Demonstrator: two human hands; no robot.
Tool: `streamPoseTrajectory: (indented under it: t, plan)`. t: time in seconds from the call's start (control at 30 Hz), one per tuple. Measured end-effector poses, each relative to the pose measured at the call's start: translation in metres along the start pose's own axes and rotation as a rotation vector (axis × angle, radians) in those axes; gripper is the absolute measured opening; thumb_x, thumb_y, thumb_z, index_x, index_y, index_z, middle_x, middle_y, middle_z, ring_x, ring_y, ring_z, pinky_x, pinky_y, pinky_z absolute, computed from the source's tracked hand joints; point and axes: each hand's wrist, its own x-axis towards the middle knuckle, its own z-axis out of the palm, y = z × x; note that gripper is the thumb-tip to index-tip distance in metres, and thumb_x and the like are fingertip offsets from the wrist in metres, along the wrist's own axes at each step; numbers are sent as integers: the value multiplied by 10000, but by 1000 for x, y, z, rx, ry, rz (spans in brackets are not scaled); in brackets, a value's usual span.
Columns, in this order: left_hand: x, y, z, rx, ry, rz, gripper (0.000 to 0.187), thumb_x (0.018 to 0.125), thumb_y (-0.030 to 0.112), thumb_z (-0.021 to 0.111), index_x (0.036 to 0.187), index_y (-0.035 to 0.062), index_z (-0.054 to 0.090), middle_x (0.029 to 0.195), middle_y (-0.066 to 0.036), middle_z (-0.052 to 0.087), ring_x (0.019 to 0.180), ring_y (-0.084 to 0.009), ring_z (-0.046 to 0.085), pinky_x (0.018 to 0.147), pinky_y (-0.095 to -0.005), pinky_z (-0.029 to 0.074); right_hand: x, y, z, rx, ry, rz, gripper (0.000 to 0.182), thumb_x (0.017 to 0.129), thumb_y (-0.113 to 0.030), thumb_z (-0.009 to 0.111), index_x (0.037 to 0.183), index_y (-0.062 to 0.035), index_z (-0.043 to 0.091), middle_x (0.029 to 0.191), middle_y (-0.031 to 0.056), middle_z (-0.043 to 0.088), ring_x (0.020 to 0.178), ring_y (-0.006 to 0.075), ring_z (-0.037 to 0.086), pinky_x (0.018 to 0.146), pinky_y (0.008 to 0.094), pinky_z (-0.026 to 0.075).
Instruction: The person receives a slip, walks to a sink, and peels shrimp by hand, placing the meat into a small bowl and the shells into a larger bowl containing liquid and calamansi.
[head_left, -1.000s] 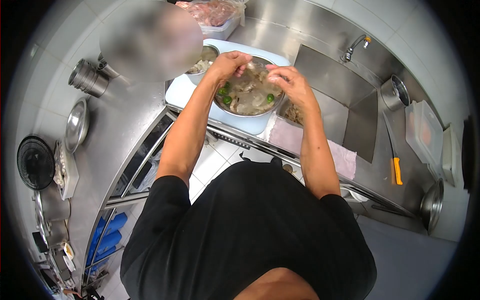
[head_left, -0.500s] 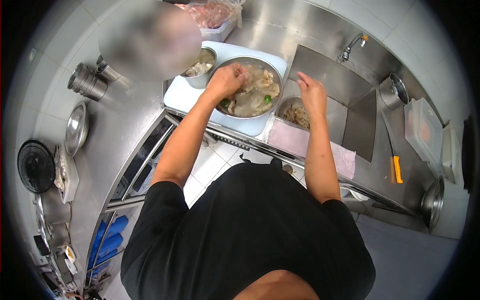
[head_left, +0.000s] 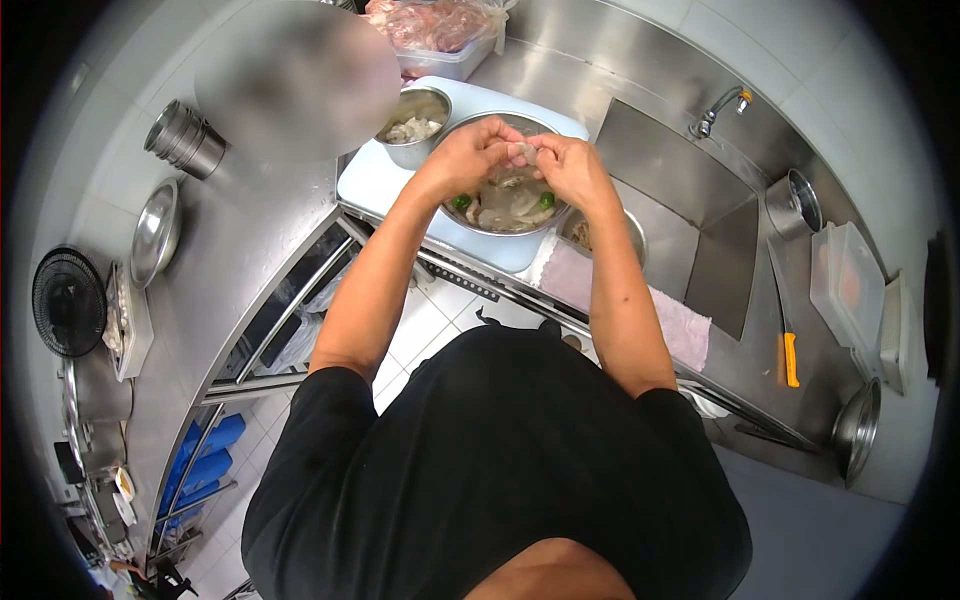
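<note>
My left hand (head_left: 468,158) and my right hand (head_left: 573,172) meet above a large metal bowl (head_left: 462,228), fingers pinched on a small pale, translucent shrimp (head_left: 521,155). Fingertips cover part of it. Cloudy liquid with several pale pieces, apparently shrimp, fills the bowl, and two green round things (head_left: 546,200) float in it. Beneath the bowl lies a light blue cutting board (head_left: 365,190). A smaller metal pot (head_left: 410,155) holding pale peeled pieces stands to the left on the board. Behind my right forearm, a metal bowl (head_left: 637,240) with brownish scraps is partly hidden.
To the right is a steel sink (head_left: 690,235) with a tap (head_left: 715,115); a pink cloth (head_left: 680,325) hangs over its front edge. An orange-handled knife (head_left: 790,355) lies on the right counter. A bag of pinkish meat (head_left: 430,28) sits at the back, near a blurred person (head_left: 300,80).
My right hand has moved left from above the scrap bowl to join my left hand. Both hands now pinch the shrimp over the large bowl. The view has shifted slightly.
</note>
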Motion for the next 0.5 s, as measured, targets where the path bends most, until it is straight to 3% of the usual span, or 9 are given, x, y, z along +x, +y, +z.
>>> streamPoseTrajectory:
  t: [0.03, 0.2, 0.33, 0.4, 0.5]
  plan:
    - [1, -3, -2, -54, -11, -6, 203, 958, 191, 595, 1089, 37, 585, 931, -34, 692, 836, -98, 608, 710, -244, 476, 1, 4, 1, 47, -22, 26, 339, 851, -187, 523, 1125, -75, 689, 774, 169, 689, 693, 262, 672, 703, 360, 532]
    - [2, -11, 0, -236, -41, -3, 217, 971, 234, 589, 1083, 49, 580, 950, -32, 701, 860, -85, 624, 706, -227, 449, -8, 4, -2, 164, 33, -2, 335, 864, -156, 526, 1147, -59, 677, 771, 122, 697, 649, 169, 639, 663, 316, 517]
    - [5, -14, 6, -157, -31, -18, 221, 969, 234, 593, 1087, 48, 576, 946, -27, 696, 860, -81, 621, 714, -230, 451, -15, -5, -7, 111, 24, -15, 322, 882, -140, 518, 1147, -43, 674, 780, 98, 696, 649, 141, 630, 649, 301, 514]
    - [4, -12, 8, -122, -29, -12, 225, 966, 234, 599, 1092, 49, 574, 944, -24, 692, 862, -81, 621, 715, -232, 453, -15, 2, -7, 245, -9, 9, 313, 894, -123, 509, 1146, -37, 674, 787, 82, 696, 650, 125, 624, 640, 291, 511]
    - [3, -16, 8, -253, -34, 9, 233, 961, 237, 609, 1093, 49, 574, 944, -19, 689, 861, -83, 622, 713, -228, 452, -16, 4, -8, 322, -50, 27, 304, 907, -105, 498, 1144, -33, 674, 797, 64, 696, 653, 108, 619, 631, 279, 507]
